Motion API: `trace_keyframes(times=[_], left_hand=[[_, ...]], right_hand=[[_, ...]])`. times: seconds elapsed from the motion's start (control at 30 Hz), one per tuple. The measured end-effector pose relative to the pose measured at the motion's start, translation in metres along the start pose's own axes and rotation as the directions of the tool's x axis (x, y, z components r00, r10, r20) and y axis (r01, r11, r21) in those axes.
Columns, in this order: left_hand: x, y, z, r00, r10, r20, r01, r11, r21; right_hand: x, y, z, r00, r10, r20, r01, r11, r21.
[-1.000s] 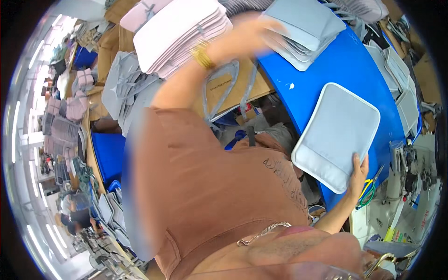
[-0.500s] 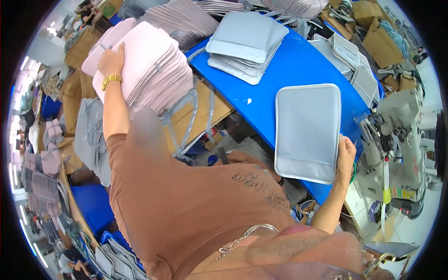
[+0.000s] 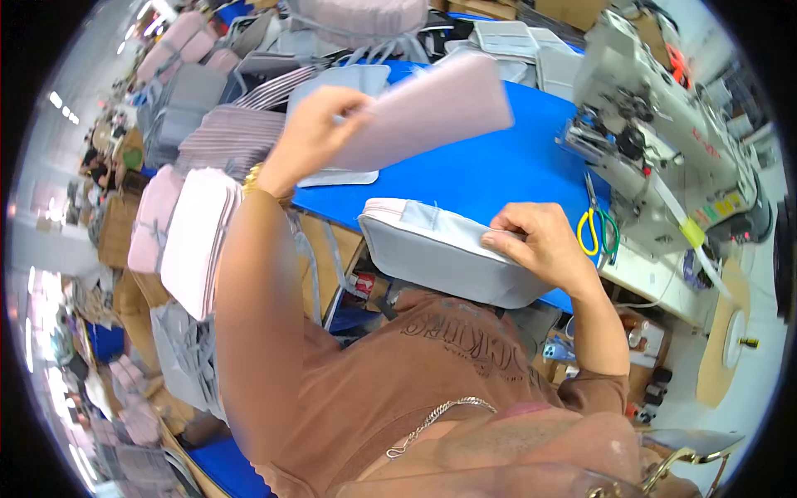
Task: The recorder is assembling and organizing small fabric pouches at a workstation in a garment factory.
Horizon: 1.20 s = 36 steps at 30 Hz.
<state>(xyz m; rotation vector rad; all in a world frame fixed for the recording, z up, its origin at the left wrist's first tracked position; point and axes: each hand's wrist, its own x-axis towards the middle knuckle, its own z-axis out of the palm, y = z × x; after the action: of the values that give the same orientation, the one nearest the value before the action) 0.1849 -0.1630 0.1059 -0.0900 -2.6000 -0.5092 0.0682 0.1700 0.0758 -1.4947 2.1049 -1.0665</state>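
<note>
A pink flat panel (image 3: 444, 108) with rounded corners, smeared by motion, hangs above the table. My left hand (image 3: 324, 124) pinches its left end between thumb and fingers. Below and to the right, my right hand (image 3: 544, 245) is closed on the upper edge of a grey fabric case (image 3: 448, 256). The case is tilted so that its long edge faces up, and a pale pink strip shows at its left corner. It sits at the front edge of the blue table (image 3: 531, 158), close to my body. Panel and case are apart.
A stack of pink panels (image 3: 198, 236) stands at left, beside a tied pink bundle (image 3: 156, 220). Grey pieces (image 3: 340, 81) lie behind my left hand, more grey cases (image 3: 506, 40) at the back. Scissors (image 3: 589, 228) with yellow and green handles lie near the sewing machine (image 3: 689, 137) on the right.
My left hand has left the pink stack and swung right with a pink panel. My right hand has turned the grey case from face-up to edge-up. The whole view has shifted.
</note>
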Motion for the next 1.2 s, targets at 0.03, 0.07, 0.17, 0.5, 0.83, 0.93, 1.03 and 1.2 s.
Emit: trace_keyframes(times=[0.03, 0.07, 0.17, 0.5, 0.83, 0.93, 1.03, 1.2], left_hand=[[0.014, 0.013, 0.018, 0.995, 0.042, 0.088, -0.043, 0.999, 0.009], [0.029, 0.023, 0.036, 0.979, 0.089, 0.184, -0.092, 0.996, 0.008], [0.057, 0.048, 0.082, 0.897, 0.288, 0.334, -0.269, 0.958, -0.102], [0.083, 0.1, 0.096, 0.823, 0.346, 0.451, -0.236, 0.929, -0.284], [0.044, 0.109, 0.11, 0.961, 0.223, 0.163, -0.187, 0.959, -0.211], [0.044, 0.108, 0.115, 0.967, 0.216, 0.138, -0.184, 0.959, -0.214], [0.045, 0.105, 0.119, 0.964, 0.225, 0.145, -0.188, 0.954, -0.235], [0.051, 0.089, 0.118, 0.852, 0.514, -0.102, -0.52, 0.806, -0.282]], right_hand=[[0.0, 0.001, -0.002, 0.998, -0.058, 0.023, 0.06, 0.994, -0.091], [0.0, 0.002, -0.005, 1.0, -0.031, 0.005, 0.031, 0.997, -0.07], [0.003, 0.007, -0.008, 0.91, -0.38, -0.168, 0.287, 0.867, -0.408], [-0.002, 0.033, -0.022, 0.924, -0.269, -0.272, 0.12, 0.88, -0.46], [-0.003, 0.037, -0.013, 0.88, -0.244, -0.408, 0.06, 0.909, -0.412], [-0.003, 0.04, -0.013, 0.873, -0.233, -0.428, 0.029, 0.902, -0.431], [-0.004, 0.04, -0.013, 0.868, -0.233, -0.439, 0.03, 0.907, -0.421], [-0.006, 0.018, -0.025, 0.935, -0.001, -0.354, -0.069, 0.981, -0.183]])
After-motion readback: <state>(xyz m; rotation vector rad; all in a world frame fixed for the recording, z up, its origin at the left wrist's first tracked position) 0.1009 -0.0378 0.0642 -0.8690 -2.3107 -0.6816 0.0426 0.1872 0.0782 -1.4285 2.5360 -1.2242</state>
